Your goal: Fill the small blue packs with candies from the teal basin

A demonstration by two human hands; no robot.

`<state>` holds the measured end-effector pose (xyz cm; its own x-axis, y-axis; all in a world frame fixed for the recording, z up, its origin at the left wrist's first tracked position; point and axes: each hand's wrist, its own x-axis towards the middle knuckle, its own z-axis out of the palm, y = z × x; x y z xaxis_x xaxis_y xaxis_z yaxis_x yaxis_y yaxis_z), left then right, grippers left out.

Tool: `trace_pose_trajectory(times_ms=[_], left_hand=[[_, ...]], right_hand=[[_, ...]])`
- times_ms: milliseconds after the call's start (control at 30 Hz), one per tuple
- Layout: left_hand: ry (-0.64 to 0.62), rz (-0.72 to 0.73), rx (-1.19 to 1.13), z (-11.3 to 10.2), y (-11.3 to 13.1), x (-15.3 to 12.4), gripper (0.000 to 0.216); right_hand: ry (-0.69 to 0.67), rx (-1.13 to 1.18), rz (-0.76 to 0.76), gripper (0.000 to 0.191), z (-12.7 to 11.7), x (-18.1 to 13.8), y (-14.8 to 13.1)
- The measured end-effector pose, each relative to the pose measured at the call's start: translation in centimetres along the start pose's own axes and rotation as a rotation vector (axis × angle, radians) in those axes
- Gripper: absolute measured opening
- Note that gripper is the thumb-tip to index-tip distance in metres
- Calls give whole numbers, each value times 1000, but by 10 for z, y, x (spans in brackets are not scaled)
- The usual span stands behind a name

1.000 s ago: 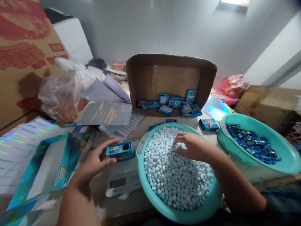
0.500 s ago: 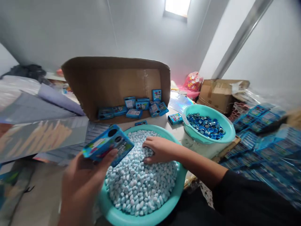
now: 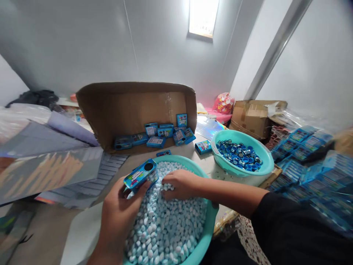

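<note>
My left hand [image 3: 117, 213] grips a small blue box [image 3: 140, 174] with a round black hole in its top, held over the near left rim of a teal basin [image 3: 205, 241]. The basin is heaped with pale blue and white pellets [image 3: 168, 228]. My right hand [image 3: 178, 183] lies curled on the pellet heap just right of the box, fingers closed on a few pellets. A black sleeve covers my right upper arm.
An open cardboard box [image 3: 132, 106] lying on its side holds several blue boxes [image 3: 156, 134] behind the basin. A second teal basin [image 3: 263, 167] of dark blue caps stands at the right. Stacks of blue boxes [image 3: 306, 158] fill the far right. Sheets lie at the left.
My left hand lifted the blue box off the scale and carried it right, over the basin's rim. The view swung right and up. My right hand stayed in the pellets.
</note>
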<state>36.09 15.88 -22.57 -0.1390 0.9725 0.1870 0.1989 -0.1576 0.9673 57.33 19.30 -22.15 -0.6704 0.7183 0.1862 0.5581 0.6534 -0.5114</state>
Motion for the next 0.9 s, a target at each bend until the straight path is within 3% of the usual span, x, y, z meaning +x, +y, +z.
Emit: trace_pose_trajectory(times_ms=[233,333,433,633,900], left_hand=[[-36,36,104,-2,2,3,43],[-1,56,175,1,7,-1,39],[-18,83,165,3,11,-4,37],[-21,148,170,1,14,-7,31],[-70,154,170,-1,12,-8,37]], right_hand=[[512,783,156,24,-22,20,-44],[751,1185,143,22,-32,43,-57],[893,1431,126,20,-37,64,-63],[998,1492,191,20,-32,77,-64],[1002,1481,210,16,-26,72,-57]])
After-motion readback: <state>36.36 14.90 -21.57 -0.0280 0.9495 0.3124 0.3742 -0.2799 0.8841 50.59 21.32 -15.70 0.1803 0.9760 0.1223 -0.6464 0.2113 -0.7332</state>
